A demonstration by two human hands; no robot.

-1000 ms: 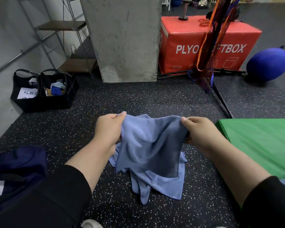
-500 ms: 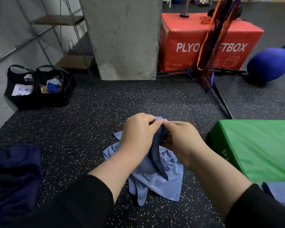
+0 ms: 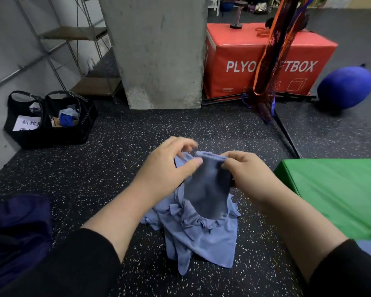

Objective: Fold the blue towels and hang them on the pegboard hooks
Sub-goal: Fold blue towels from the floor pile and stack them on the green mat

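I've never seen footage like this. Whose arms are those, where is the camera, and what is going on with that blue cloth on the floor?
There is no machine here: these are a person's own arms, filmed by a wide-angle camera worn on their head, looking forward and down. The right hand pinches the top edge of a blue towel, and the left hand meets it at the same edge, its fingers blurred. The towel's lower part lies crumpled on the speckled black floor. Around them are a green mat, a red box, a blue ball, a concrete pillar and black bags.
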